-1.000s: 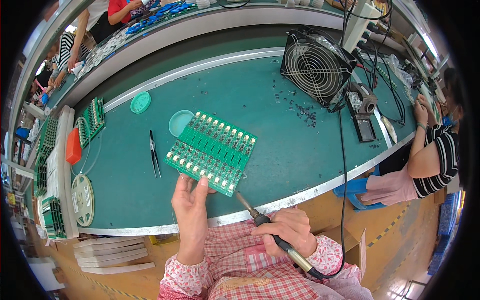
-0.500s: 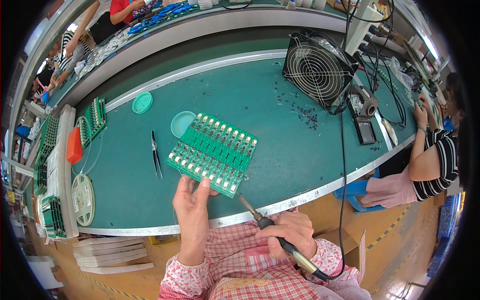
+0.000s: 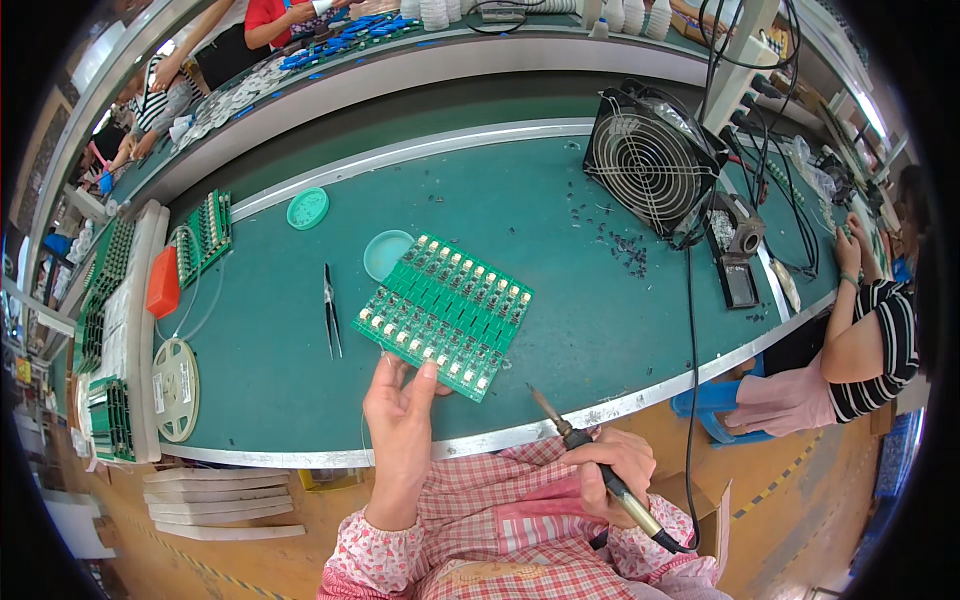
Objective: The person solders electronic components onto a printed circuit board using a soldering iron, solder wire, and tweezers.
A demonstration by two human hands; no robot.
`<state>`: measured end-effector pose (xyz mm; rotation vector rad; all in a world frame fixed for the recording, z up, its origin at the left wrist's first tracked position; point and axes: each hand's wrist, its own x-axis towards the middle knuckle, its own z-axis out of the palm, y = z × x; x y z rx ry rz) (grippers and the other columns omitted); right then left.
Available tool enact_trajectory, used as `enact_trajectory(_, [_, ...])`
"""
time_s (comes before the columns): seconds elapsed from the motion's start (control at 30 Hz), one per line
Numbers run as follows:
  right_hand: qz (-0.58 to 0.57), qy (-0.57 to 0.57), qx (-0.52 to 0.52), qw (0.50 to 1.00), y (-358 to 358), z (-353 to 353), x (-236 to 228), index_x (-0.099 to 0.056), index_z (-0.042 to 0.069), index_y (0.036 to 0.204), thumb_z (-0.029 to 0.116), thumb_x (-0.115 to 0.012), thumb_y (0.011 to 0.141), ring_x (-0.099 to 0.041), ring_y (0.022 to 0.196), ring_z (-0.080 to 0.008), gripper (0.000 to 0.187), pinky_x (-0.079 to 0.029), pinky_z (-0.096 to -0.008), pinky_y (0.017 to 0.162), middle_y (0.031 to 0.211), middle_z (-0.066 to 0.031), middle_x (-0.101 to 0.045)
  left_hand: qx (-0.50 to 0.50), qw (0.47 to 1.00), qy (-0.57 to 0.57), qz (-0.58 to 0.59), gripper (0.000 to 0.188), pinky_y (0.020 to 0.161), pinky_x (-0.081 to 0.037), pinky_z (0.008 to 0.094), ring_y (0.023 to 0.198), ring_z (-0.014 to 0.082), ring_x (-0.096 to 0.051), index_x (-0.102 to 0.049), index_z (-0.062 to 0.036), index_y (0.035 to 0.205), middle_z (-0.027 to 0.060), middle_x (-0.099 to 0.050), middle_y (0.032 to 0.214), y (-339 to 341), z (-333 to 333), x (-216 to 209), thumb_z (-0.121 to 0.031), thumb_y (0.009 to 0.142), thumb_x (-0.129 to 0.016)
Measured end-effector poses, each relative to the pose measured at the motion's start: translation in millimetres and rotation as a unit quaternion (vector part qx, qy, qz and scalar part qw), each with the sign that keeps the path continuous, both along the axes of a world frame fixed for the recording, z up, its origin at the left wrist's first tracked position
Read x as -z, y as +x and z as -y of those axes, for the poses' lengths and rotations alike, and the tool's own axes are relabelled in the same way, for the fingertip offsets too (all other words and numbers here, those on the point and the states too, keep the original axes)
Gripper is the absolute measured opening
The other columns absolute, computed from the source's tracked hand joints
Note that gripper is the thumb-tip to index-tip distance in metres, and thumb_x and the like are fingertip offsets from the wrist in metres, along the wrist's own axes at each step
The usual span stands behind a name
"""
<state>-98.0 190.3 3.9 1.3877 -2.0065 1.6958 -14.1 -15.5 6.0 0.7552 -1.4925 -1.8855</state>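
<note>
My left hand pinches the near edge of a green circuit board panel, thumb on top. The panel is tilted above the green bench mat, with rows of white and black parts along it. A thin wire hangs beside that hand. In my right hand is a soldering iron, gripped by its dark handle; its tip points up and left, a short way right of the panel's near corner and apart from it. Behind the panel sits a round green dish, partly covered. Tweezers lie left of the panel.
A fan stands at the back right, beside an iron stand. Small black parts are scattered before it. On the left are a green lid, a reel, a red box and stacked boards. A co-worker sits at right.
The soldering iron's tip has drawn away from the panel's corner, to the right. The whole scene has shifted slightly right in view; my left hand still holds the panel.
</note>
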Motion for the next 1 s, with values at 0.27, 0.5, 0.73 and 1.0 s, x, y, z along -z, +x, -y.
enact_trajectory(0.27, [0.029,0.010,0.005,1.000,4.6,-6.6,1.8,-0.066,0.001,0.082,0.005,-0.062,0.081,-0.053,0.046,-0.0184,0.006,-0.042,-0.0298,0.045,0.064,-0.0054,-0.063,-0.001,1.000,0.010,-0.011,0.027,0.076,-0.048,0.0261,0.092,0.0118,-0.058,-0.054,0.0025,0.118,0.0084,-0.060,0.111,0.0,-1.6,-2.7,-0.009,0.094,-0.058])
enact_trajectory(0.5, [0.038,0.017,0.014,0.999,5.9,-6.6,3.4,-0.065,0.001,0.081,0.006,-0.061,0.083,-0.053,0.046,-0.0187,0.007,-0.041,-0.0297,0.045,0.062,-0.0067,-0.061,0.004,1.000,0.006,-0.015,0.027,0.078,-0.048,0.0264,0.096,0.0121,-0.057,-0.053,0.0033,0.120,0.0084,-0.059,0.113,0.5,-1.7,-3.8,-0.006,0.094,-0.056])
enact_trajectory(0.73, [0.046,0.023,0.029,0.998,6.7,-7.8,7.1,-0.065,0.002,0.081,0.008,-0.059,0.085,-0.048,0.043,-0.0175,0.009,-0.037,-0.0297,0.043,0.055,-0.0049,-0.053,0.007,1.000,0.007,-0.020,0.028,0.079,-0.047,0.0263,0.097,0.0116,-0.057,-0.053,0.0029,0.121,0.0078,-0.059,0.114,1.7,-2.1,-3.4,-0.007,0.095,-0.056])
enact_trajectory(1.0, [0.049,0.023,0.039,0.998,8.4,-7.2,10.2,-0.065,0.002,0.080,0.007,-0.059,0.084,-0.047,0.043,-0.0172,0.008,-0.037,-0.0297,0.043,0.053,-0.0042,-0.051,0.020,1.000,0.005,-0.022,0.029,0.082,-0.049,0.0274,0.099,0.0131,-0.059,-0.049,0.0054,0.123,0.0107,-0.055,0.119,2.5,-1.1,-0.9,-0.004,0.096,-0.052])
